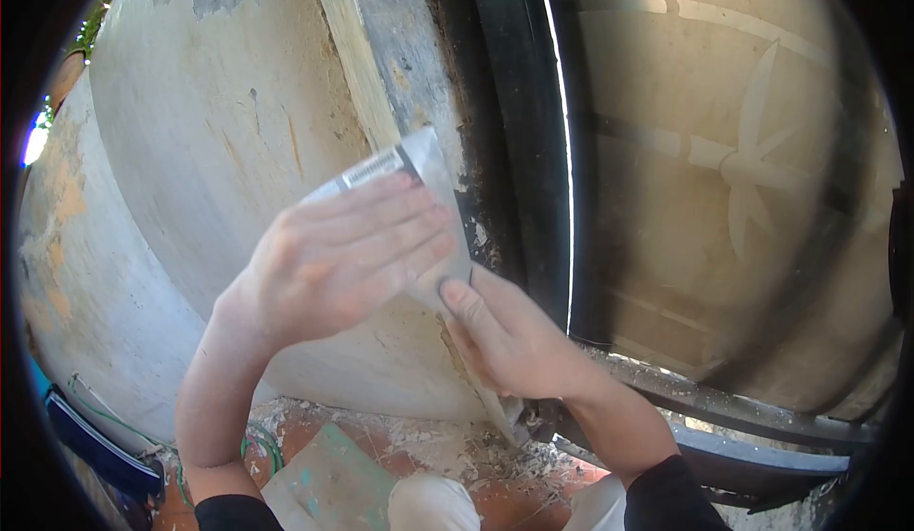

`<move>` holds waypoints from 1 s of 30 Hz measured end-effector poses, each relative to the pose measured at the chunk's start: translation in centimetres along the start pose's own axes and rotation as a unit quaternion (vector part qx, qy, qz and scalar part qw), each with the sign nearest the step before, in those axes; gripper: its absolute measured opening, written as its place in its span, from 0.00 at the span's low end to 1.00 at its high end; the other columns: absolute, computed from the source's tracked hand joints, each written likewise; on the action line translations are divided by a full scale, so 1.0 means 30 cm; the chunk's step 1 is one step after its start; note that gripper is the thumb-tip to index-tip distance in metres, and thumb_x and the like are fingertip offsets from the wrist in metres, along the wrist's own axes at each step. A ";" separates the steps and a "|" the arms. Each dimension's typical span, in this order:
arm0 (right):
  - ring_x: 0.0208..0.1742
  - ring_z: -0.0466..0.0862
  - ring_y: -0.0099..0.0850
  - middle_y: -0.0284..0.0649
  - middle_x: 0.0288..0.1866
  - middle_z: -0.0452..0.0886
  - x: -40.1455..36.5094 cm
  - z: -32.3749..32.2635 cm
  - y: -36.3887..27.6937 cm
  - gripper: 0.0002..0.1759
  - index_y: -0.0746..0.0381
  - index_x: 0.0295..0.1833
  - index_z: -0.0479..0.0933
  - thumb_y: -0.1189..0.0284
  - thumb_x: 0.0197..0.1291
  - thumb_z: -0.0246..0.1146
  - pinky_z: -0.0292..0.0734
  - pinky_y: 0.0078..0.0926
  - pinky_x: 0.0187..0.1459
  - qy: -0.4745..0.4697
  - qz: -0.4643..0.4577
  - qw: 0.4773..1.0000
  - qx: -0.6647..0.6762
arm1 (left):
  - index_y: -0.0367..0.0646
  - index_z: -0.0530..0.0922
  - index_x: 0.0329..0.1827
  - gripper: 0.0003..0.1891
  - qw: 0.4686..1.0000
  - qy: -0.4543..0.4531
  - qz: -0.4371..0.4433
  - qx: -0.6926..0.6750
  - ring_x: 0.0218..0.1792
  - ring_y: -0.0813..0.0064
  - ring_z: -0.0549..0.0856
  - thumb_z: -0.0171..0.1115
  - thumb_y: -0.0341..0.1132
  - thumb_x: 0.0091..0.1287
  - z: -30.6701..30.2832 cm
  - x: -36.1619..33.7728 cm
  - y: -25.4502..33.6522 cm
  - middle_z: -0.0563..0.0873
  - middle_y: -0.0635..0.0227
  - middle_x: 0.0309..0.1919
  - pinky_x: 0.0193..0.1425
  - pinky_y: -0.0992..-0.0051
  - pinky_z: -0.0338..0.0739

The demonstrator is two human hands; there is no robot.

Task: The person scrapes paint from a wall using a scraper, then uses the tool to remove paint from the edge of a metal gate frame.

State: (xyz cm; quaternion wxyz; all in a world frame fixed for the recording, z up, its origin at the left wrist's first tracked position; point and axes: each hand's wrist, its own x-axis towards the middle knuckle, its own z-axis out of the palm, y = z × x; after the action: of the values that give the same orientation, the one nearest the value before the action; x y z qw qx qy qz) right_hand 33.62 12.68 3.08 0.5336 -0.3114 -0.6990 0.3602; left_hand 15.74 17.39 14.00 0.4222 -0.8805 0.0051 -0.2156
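While the right hand (514,331) pinches the pale sheet (436,165) at its near right corner, thumb on top, the left hand (328,260) lies across it, fingers straight and together; blurred, so pressure can't be told. Sheet sits mid-view, in front of the chipped wall edge (352,50). Risk: one-corner pinch could let it twist if pushed off-centre; rough plaster could snag its far corner. Room looks open left along the wall (200,141), tighter right by the dark post (509,122).
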 end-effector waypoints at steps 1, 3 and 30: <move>0.32 0.78 0.40 0.54 0.31 0.78 -0.002 0.004 0.012 0.25 0.72 0.54 0.70 0.57 0.80 0.43 0.74 0.40 0.43 -0.001 0.000 1.000 0.001 | 0.44 0.87 0.47 0.12 1.000 -0.001 -0.001 0.000 0.54 0.67 0.88 0.60 0.32 0.63 0.003 -0.006 0.005 0.89 0.65 0.48 0.63 0.65 0.82; 0.33 0.79 0.40 0.55 0.34 0.79 -0.011 0.024 0.047 0.25 0.73 0.52 0.70 0.58 0.80 0.42 0.73 0.42 0.44 0.000 -0.021 1.000 0.004 | 0.44 0.87 0.47 0.12 1.000 -0.023 -0.006 0.002 0.54 0.67 0.88 0.60 0.32 0.62 0.006 -0.025 0.028 0.89 0.65 0.48 0.63 0.65 0.82; 0.33 0.75 0.35 0.48 0.29 0.75 0.048 -0.010 -0.043 0.25 0.70 0.48 0.70 0.56 0.79 0.42 0.72 0.39 0.44 -0.032 0.037 0.996 0.077 | 0.45 0.87 0.48 0.12 0.999 -0.025 -0.022 0.032 0.56 0.67 0.87 0.59 0.30 0.64 -0.050 0.030 -0.039 0.89 0.66 0.50 0.65 0.64 0.81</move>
State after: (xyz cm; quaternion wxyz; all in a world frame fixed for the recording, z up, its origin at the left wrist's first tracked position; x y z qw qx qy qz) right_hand 33.49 13.19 4.96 0.5199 -0.2833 -0.6738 0.4421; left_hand 15.77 16.88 16.03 0.4452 -0.8715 -0.0319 -0.2033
